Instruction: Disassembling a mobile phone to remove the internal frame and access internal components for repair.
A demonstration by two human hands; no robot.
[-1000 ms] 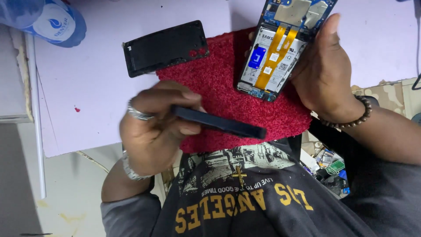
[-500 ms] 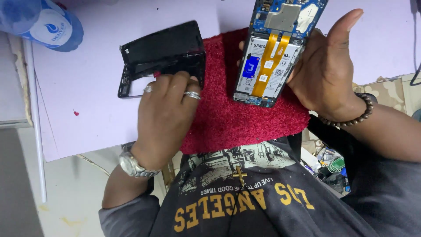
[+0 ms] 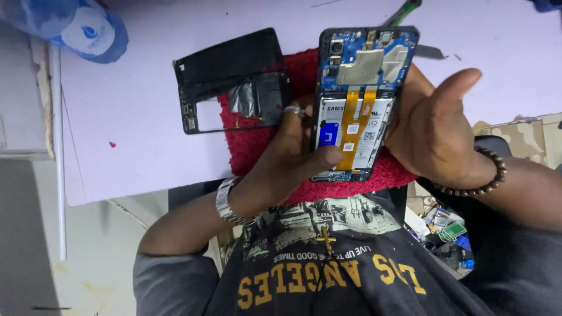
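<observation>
- Head view shows us looking down at our two hands over a red cloth [image 3: 257, 146].
- Our right hand [image 3: 433, 129] holds the open phone [image 3: 360, 99] from behind. Its thumb sticks up, and its fingers are hidden by the phone.
- Our left hand [image 3: 298, 155] has come over to the phone. Its thumb presses on the orange strip [image 3: 351, 120] low on the phone. We cannot tell what its other fingers do.
- So the phone sits between our two hands, tilted up toward us.
- A moment ago our left hand was on the black cover [image 3: 234, 82]. Now it has let go.
- The cover lies past our left hand, partly on the cloth and partly on the pale mat [image 3: 129, 117]. It is apart from the phone.
- We think this means the cover is off and put aside, and both hands are now busy with the phone's inside.
- A blue bottle [image 3: 76, 26] lies far out past our left hand.
- A green tool [image 3: 404, 11] peeks out just beyond the phone's top.
</observation>
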